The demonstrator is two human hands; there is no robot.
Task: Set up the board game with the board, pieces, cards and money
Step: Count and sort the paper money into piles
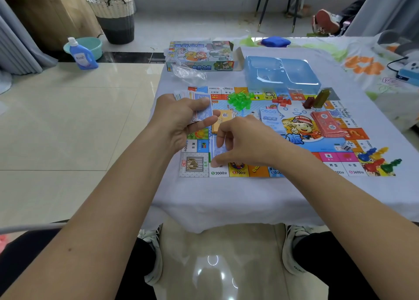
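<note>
1. I see the left hand (181,118) gripping a fanned stack of pale blue paper cards (199,109), thumb curled over its top.
2. The right hand (244,141), just beside and below that grip, pinches a single blue card (218,151) between thumb and fingers.
3. Both grips hover over the near-left part of the colourful square game board (294,141).
4. A pile of green plastic houses (240,100) lies beyond the hands; a red card stack (328,124) lies to the right.
</note>
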